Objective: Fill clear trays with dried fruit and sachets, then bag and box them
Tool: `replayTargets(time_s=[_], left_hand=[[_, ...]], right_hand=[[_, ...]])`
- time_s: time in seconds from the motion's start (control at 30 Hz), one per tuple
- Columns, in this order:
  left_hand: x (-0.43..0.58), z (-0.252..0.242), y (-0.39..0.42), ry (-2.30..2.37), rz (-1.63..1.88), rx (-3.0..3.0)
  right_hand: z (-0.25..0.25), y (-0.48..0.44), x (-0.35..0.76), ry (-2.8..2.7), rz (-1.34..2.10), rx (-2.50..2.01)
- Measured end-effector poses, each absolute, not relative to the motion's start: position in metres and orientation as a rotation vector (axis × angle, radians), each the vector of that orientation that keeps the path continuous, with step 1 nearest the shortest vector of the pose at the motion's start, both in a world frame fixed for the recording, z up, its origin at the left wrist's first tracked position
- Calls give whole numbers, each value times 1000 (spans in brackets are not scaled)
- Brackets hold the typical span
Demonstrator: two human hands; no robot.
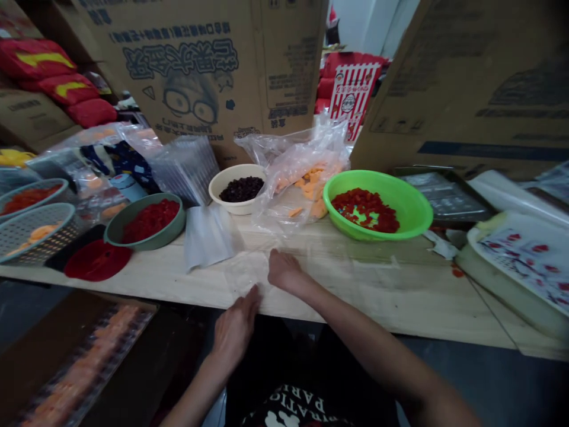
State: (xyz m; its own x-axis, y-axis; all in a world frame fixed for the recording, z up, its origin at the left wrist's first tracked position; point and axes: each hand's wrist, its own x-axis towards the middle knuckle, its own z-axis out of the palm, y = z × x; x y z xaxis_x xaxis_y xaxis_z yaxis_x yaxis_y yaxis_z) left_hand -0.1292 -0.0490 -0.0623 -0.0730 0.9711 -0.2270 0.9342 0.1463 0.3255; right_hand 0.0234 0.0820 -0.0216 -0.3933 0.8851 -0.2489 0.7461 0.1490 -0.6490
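Observation:
My left hand (235,325) is at the table's front edge, fingers stretched forward, their tips at the near side of a thin clear plastic piece (244,270). Just beyond it, my right hand (285,270) is closed, fingers curled down at the plastic's right side; what they grip, if anything, is hidden. The plastic is see-through and its exact shape is hard to make out. A stack of flat clear sleeves (208,237) lies to the left of it. More clear plastic (355,264) spreads over the wood to the right.
Behind my hands stand a cream bowl (216,193) of dark pieces, a bag (306,172) of orange pieces and a green basin (409,210) of red bits. A grey-green bowl (175,228) and baskets (53,237) are left, a white tray (493,270) right. Cardboard boxes (284,71) wall the back.

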Motion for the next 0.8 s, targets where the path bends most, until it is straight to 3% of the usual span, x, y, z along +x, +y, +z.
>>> replayTargets(time_s=[0.2,0.4,0.57,0.8], left_hand=[[-183,-78,-47,2032,77,2032],[-189,-63,-3,1833,13,2285],[-164,-52,63,1707,-80,2458],[-128,-32,90,1795,182,2457]], right_hand=[[-14,39,83,-2371,888,-1853],[-37,22,147,-2262,676,-2136],[-45,22,148,-2184,733,-1969],[-39,23,209,-1638,1126,-1641]])
